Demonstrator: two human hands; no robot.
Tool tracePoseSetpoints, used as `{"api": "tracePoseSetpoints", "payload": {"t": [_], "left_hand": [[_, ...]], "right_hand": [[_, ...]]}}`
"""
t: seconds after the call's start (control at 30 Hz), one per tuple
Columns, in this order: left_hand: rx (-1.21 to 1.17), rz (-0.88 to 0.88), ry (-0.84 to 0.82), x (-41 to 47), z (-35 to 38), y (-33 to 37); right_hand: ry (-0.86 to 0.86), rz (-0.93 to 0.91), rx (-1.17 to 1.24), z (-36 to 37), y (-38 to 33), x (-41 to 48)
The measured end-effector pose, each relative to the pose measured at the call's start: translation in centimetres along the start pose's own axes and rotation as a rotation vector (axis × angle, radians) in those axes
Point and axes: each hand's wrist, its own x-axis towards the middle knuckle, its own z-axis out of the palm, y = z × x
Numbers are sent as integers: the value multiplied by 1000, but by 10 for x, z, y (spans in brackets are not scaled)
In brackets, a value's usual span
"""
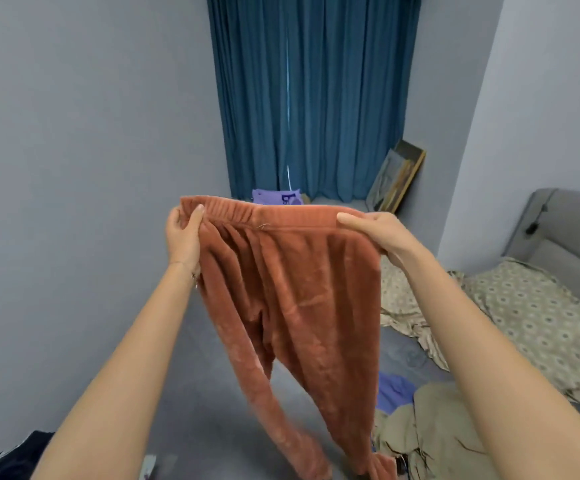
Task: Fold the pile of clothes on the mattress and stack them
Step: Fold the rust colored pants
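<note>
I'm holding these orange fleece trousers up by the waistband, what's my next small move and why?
Probably bring the left hand across to the right hand, laying leg on leg: the rust-orange fleece trousers hang unfolded, waistband gripped at both ends.

The person's left forearm (125, 358) and right forearm (489, 341) are bare along all of their visible length, as are the left hand (183, 237) and the right hand (375, 233). A thin, fine bracelet (194, 276) circles the left wrist, with a small bead or clasp hanging from it. The visible thumbnails look short and plain.
</note>
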Motion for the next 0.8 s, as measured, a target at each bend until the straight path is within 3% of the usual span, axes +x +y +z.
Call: {"api": "tracePoseSetpoints", "payload": {"t": [0.2, 0.47, 0.57, 0.8], "left_hand": [[-127, -42, -37, 32, 6, 41], [-142, -407, 0, 8, 12, -6], [-69, -438, -51, -6, 27, -15], [-53, -295, -459, -42, 46, -25]], "right_hand": [[229, -93, 391, 13, -59, 21], [308, 219, 665, 50, -6, 46], [278, 254, 632, 79, -12, 33], [122, 178, 408, 123, -25, 20]]}}
